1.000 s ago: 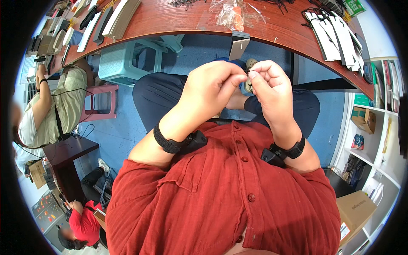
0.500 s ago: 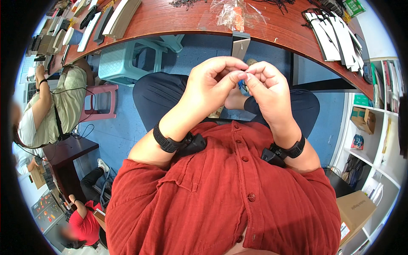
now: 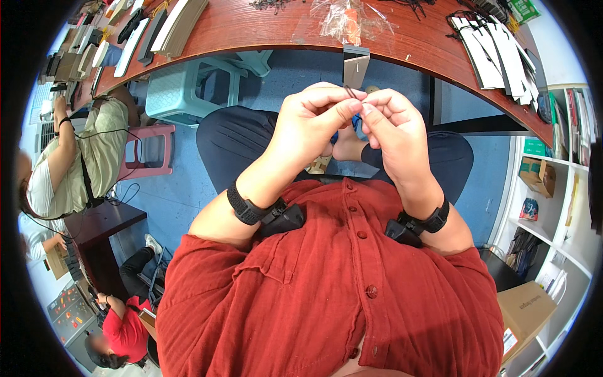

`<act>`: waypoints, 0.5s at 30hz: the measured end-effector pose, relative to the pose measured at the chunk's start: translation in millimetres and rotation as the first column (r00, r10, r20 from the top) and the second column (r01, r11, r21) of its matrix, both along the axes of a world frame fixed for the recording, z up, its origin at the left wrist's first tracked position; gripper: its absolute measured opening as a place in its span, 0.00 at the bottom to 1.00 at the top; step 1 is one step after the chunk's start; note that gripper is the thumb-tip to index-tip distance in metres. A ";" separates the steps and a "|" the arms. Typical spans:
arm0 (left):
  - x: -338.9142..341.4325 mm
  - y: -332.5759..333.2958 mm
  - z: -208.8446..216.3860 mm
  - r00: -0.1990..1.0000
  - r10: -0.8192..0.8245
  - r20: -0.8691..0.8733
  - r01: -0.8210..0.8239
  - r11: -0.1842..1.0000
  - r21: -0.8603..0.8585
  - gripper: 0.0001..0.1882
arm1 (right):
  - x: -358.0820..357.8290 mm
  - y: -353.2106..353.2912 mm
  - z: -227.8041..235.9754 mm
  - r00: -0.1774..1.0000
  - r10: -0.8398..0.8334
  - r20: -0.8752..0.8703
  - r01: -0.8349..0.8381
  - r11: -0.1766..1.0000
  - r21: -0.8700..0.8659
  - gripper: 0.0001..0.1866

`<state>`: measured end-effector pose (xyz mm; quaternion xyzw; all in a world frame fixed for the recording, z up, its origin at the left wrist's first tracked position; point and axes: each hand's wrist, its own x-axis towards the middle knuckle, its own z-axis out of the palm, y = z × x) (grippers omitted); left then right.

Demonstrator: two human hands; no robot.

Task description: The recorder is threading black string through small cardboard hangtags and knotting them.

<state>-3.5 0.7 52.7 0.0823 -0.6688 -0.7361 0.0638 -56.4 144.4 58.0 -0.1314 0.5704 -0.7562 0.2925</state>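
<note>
My left hand (image 3: 312, 118) and my right hand (image 3: 394, 120) meet fingertip to fingertip above my lap, just short of the table edge. Both are closed in a pinch. A short loop of thin dark cord (image 3: 350, 92) sticks up between the left fingertips and the right ones; the rest of it is hidden by the fingers. Something small and blue (image 3: 356, 120) shows below the fingertips, too covered to name.
On the wooden table (image 3: 264, 28) lie crumpled clear plastic bags (image 3: 336, 24), white tags with black cords (image 3: 480, 53) and stacked card strips (image 3: 180, 28). A pale green stool (image 3: 173, 94) stands beneath. Shelves and a cardboard box (image 3: 526, 308) are at right; other people sit at left.
The dark cord loop has come into sight above my pinched fingertips. My fingers have shifted slightly, and both hands stay together in nearly the same place.
</note>
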 end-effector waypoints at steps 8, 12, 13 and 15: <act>-3.0 5.3 -12.5 0.984 0.135 -0.114 -0.154 0.970 -0.187 0.05 | -1.8 -4.3 -5.7 0.986 0.100 0.133 -0.123 0.975 0.185 0.05; -4.0 -5.2 -5.2 0.991 0.100 0.088 -0.099 0.995 -0.010 0.06 | -8.8 6.2 11.8 0.851 0.232 -0.471 -0.015 0.907 0.420 0.04; -5.2 -9.3 -3.6 0.993 0.071 0.100 -0.067 0.997 -0.037 0.07 | -13.4 8.9 17.0 0.709 0.254 -0.658 0.065 0.905 0.420 0.03; -5.5 -14.9 -2.0 0.987 -0.103 0.121 0.128 0.967 -0.222 0.06 | -27.8 13.4 25.4 0.407 0.349 -0.844 0.067 0.910 0.409 0.02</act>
